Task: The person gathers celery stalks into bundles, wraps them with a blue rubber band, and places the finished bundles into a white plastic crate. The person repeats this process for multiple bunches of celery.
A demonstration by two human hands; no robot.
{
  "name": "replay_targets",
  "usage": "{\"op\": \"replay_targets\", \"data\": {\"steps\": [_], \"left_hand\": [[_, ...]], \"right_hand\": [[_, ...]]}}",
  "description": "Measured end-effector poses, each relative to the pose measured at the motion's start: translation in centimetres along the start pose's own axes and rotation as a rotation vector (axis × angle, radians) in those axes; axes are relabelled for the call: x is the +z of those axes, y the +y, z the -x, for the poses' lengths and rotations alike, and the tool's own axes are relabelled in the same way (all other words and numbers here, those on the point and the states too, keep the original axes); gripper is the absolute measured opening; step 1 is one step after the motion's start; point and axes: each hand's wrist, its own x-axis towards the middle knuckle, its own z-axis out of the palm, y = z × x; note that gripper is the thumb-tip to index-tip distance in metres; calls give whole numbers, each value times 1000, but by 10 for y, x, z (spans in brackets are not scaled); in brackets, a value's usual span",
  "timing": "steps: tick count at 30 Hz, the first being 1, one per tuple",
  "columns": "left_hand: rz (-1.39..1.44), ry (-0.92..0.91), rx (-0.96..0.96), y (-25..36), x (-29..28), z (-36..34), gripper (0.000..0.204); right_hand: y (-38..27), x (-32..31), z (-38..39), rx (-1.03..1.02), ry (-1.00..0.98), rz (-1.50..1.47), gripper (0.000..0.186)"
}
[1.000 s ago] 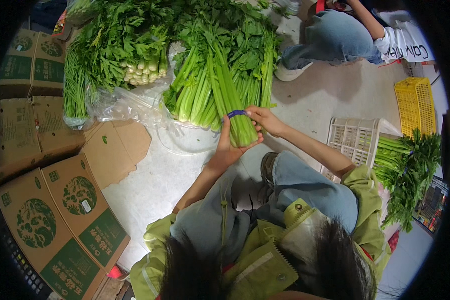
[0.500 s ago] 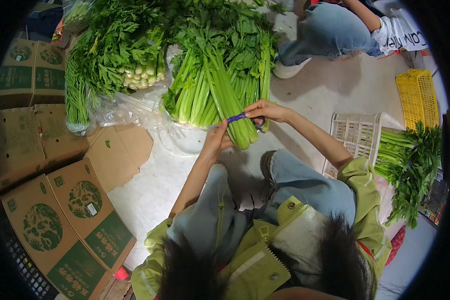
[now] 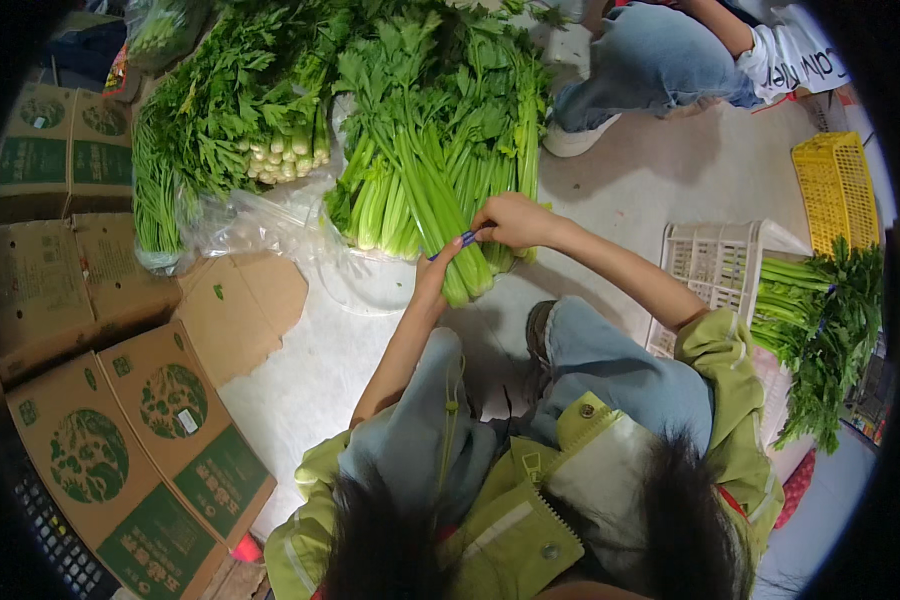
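A bunch of long celery stalks point(image 3: 465, 276) lies angled across a pile of leafy celery point(image 3: 385, 210), its cut ends toward me. A purple band point(image 3: 467, 240) crosses the stalks. My left hand point(image 3: 430, 272) is closed round the left side of the bunch, thumb on the band. My right hand point(image 3: 508, 222) is on the band at the bunch's right side, fingers bent and pinching it. Left of the pile, more celery and long green vegetables point(image 3: 155, 220) rest on clear plastic point(image 3: 260, 230).
Printed cardboard boxes point(image 3: 90, 460) and flattened cardboard point(image 3: 230, 310) lie at left. At right are a white crate point(image 3: 700, 250), celery point(image 3: 810, 340) and a yellow crate point(image 3: 835, 190). Another person's jeans-clad leg point(image 3: 650, 65) and arm are at upper right, on the pale floor point(image 3: 620, 180).
The bunch and my left hand have shifted a little left and down. My right hand has moved left and turned over the band, its fingers now more curled.
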Motion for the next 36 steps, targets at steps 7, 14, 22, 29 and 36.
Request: {"op": "replay_targets", "data": {"steps": [7,14,22,29,36], "left_hand": [[72,5,-70,0,-3,-1,36],[230,-83,-148,5,4,2,36],[62,25,0,14,27,7,35],[45,-19,7,22,23,25,36],[89,-54,-132,-2,0,36,38]], "right_hand": [[13,-3,-16,-39,-84,-101,16],[33,11,-11,-69,-23,-475,9],[14,16,-5,-12,118,-55,18],[15,30,-1,79,138,-292,19],[4,41,0,111,169,-301,21]]}}
